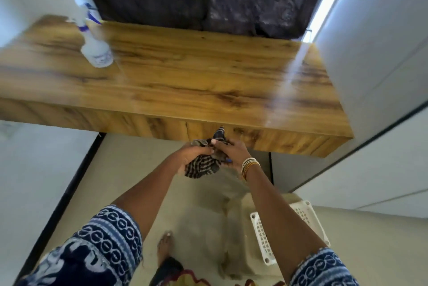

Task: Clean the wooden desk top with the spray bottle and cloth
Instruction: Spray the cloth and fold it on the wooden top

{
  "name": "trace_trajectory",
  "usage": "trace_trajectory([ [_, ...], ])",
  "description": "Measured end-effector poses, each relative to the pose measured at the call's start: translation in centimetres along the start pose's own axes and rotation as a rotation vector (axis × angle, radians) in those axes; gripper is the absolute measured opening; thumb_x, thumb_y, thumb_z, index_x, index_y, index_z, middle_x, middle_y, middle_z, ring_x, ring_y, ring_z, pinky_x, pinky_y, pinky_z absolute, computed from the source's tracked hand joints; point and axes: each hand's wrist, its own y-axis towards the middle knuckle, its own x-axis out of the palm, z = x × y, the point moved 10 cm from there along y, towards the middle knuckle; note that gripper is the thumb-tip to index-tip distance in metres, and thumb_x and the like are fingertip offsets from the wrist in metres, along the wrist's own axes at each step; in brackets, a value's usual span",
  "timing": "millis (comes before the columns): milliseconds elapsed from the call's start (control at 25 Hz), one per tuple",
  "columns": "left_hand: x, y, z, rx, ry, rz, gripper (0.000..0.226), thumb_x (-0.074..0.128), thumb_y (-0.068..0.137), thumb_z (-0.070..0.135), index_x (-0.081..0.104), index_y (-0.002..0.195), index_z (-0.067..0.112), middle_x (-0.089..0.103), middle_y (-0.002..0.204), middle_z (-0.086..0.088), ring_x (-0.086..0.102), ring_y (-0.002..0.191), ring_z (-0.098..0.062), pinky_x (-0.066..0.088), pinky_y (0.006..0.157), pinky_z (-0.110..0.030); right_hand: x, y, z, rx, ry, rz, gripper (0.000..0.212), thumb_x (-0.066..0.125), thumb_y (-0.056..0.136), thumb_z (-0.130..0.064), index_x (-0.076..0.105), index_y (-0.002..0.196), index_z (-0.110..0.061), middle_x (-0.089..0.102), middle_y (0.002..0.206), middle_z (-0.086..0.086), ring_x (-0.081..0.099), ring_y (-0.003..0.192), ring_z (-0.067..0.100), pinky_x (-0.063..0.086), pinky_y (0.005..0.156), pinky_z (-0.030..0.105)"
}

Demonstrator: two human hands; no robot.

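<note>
The dark striped cloth (203, 163) is bunched between both hands in front of the near edge of the glossy wooden desk (185, 72), not yet on its top. The left hand (194, 155) grips its lower folds; the right hand (231, 150) pinches the upper part. It looks soft and light, best wadded in one palm for wiping. The white translucent spray bottle with blue trigger (95, 40) stands at the desk's far left corner; probably light, though blurred, and best taken by the neck.
</note>
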Motion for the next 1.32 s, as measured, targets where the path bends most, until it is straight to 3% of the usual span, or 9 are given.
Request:
trace_trajectory([
  [200, -14.0, 0.0, 4.4, 0.070, -0.228, 0.159, 0.035, 0.074, 0.083, 0.021, 0.068, 0.111, 0.002, 0.073, 0.102, -0.019, 0.072, 0.086, -0.032, 0.058, 0.067, -0.036, 11.2, 4.1, -8.7, -0.055, -0.030, -0.075, 0.044, 0.072, 0.084, -0.046, 0.064, 0.117, -0.018, 0.070, 0.107, 0.003, 0.067, 0.091, 0.018, 0.056, 0.064, 0.029],
  [360, -25.7, -0.4, 8.3, 0.146, -0.348, 0.296, 0.061, 0.083, 0.067, 0.029, 0.064, 0.118, 0.001, 0.072, 0.106, -0.020, 0.071, 0.094, -0.037, 0.058, 0.083, -0.048, 20.6, 7.8, -14.4, -0.084, -0.025, -0.135, 0.031, 0.070, 0.087, -0.036, 0.064, 0.111, -0.017, 0.068, 0.109, 0.005, 0.066, 0.096, 0.021, 0.055, 0.066, 0.031],
  [480, -32.9, 0.8, 9.5, 0.153, -0.471, 0.378, 0.058, 0.080, 0.069, 0.035, 0.064, 0.118, 0.006, 0.072, 0.106, -0.019, 0.070, 0.096, -0.036, 0.057, 0.084, -0.045, 26.5, 10.4, -18.2, -0.132, -0.044, -0.191, 0.025, 0.067, 0.091, -0.027, 0.064, 0.112, -0.014, 0.067, 0.093, -0.001, 0.063, 0.079, 0.012, 0.053, 0.066, 0.030],
  [560, -36.7, 1.5, 9.5, 0.116, -0.513, 0.459, 0.074, 0.084, 0.060, 0.040, 0.060, 0.122, 0.008, 0.071, 0.110, -0.016, 0.069, 0.097, -0.035, 0.055, 0.089, -0.048, 29.5, 12.4, -19.6, -0.133, -0.080, -0.201, 0.023, 0.065, 0.092, -0.023, 0.064, 0.113, -0.013, 0.066, 0.087, -0.004, 0.062, 0.074, 0.011, 0.053, 0.065, 0.029],
  [680, -41.5, 1.8, 10.3, 0.129, -0.441, 0.629, 0.072, 0.082, 0.071, 0.034, 0.052, 0.131, 0.008, 0.062, 0.123, -0.013, 0.061, 0.111, -0.034, 0.048, 0.099, -0.047, 33.2, 16.0, -22.3, -0.147, -0.144, -0.209, 0.017, 0.064, 0.092, -0.021, 0.065, 0.108, -0.016, 0.065, 0.084, -0.004, 0.061, 0.073, 0.010, 0.053, 0.065, 0.030],
  [800, -45.7, 3.5, 11.6, 0.108, -0.177, 0.728, 0.062, 0.079, 0.079, 0.029, 0.055, 0.132, 0.007, 0.061, 0.127, -0.011, 0.058, 0.115, -0.031, 0.047, 0.092, -0.036, 36.1, 20.4, -25.7, -0.212, -0.191, -0.147, 0.016, 0.066, 0.088, -0.023, 0.065, 0.104, -0.018, 0.068, 0.090, -0.001, 0.064, 0.080, 0.014, 0.053, 0.068, 0.030],
  [880, -48.0, 3.9, 12.6, 0.077, 0.074, 0.784, 0.057, 0.078, 0.078, 0.034, 0.061, 0.126, 0.010, 0.065, 0.121, -0.009, 0.061, 0.108, -0.026, 0.049, 0.085, -0.034, 38.1, 23.2, -28.2, -0.296, -0.250, -0.078, 0.026, 0.070, 0.084, -0.023, 0.066, 0.109, -0.016, 0.067, 0.105, 0.003, 0.064, 0.093, 0.019, 0.051, 0.074, 0.030],
  [1080, -52.6, 3.2, 17.9, 0.150, 0.398, 0.968, 0.058, 0.073, 0.077, 0.042, 0.056, 0.128, 0.018, 0.056, 0.126, -0.008, 0.055, 0.114, -0.025, 0.047, 0.097, -0.040, 43.1, 28.0, -33.5, -0.502, -0.528, 0.055, 0.071, 0.079, 0.069, -0.051, 0.056, 0.127, -0.017, 0.056, 0.128, 0.006, 0.052, 0.117, 0.024, 0.045, 0.095, 0.036],
  [1320, -52.1, 4.2, 21.8, 0.262, 0.548, 0.900, 0.049, 0.070, 0.083, 0.029, 0.057, 0.129, 0.016, 0.053, 0.128, -0.008, 0.056, 0.113, -0.026, 0.047, 0.095, -0.040, 43.8, 28.9, -35.1, -0.611, -0.530, 0.051, 0.048, 0.074, 0.081, -0.043, 0.065, 0.116, -0.013, 0.068, 0.117, 0.008, 0.063, 0.108, 0.025, 0.051, 0.089, 0.037],
])
